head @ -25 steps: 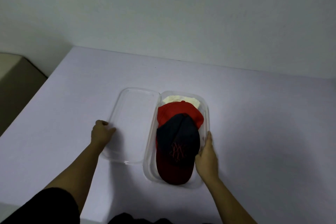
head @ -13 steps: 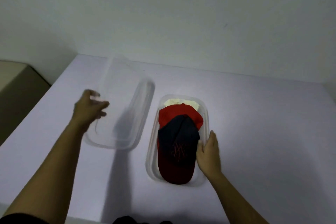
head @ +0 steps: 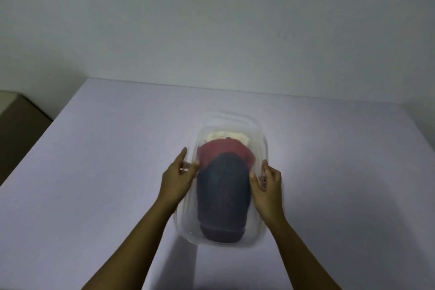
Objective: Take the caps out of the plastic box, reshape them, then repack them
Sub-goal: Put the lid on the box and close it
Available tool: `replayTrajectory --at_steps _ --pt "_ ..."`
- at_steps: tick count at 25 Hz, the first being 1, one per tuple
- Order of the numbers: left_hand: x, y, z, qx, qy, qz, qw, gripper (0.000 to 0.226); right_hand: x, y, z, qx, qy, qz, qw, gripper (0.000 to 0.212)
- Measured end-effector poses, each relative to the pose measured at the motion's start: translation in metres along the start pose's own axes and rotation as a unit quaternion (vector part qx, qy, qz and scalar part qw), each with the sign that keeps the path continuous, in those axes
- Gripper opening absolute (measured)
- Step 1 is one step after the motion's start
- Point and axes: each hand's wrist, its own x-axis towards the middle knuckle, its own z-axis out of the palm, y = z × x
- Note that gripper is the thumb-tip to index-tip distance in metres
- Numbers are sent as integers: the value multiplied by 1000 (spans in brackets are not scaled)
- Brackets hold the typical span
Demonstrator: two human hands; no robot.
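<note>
The clear lid [head: 229, 125] sits over the plastic box [head: 188, 231], with both hands pinching its long sides. The left hand [head: 177, 178] grips one rim, the right hand [head: 267, 182] grips the other. Between the fingers lie the caps: a dark blue cap [head: 223, 195], a red cap [head: 226, 150] past it, a pale cap [head: 226, 136] farthest. To close it well, keep the lid level and press both sides down evenly.

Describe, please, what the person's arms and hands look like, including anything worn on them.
Both forearms are bare to the bottom edge of the view, with no sleeves showing. The left hand and right hand wear no gloves, and no watch, ring or bracelet is visible. The fingers are slightly motion-blurred.
</note>
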Motion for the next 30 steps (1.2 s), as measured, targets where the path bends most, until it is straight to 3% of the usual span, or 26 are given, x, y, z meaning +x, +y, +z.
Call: replayTrajectory --at_steps 4,9,12,19,21,25,27,30 --pt "2 -19 26 73 15 8 997 57 1 16 11 -31 29 9 999 52" --pt "15 -30 33 135 14 50 990 54 9 18 11 28 -41 37 998 55" --pt "21 -36 34 171 24 48 984 53 15 24 12 49 -28 52 997 55" --pt "15 -37 44 305 94 58 946 59 14 33 22 -99 50 19 994 54" --pt "11 -37 40 254 93 63 961 63 11 31 22 -91 73 10 993 55" --pt "3 -40 15 16 79 27 996 57 2 32 4 28 130 4 991 61" --pt "-14 -53 -2 15 -15 -69 997 63 -16 51 -9 11 56 33 998 68" --pt "-56 -66 -5 -46 -139 -165 975 78 -54 74 -11 32 -127 135 982 82"
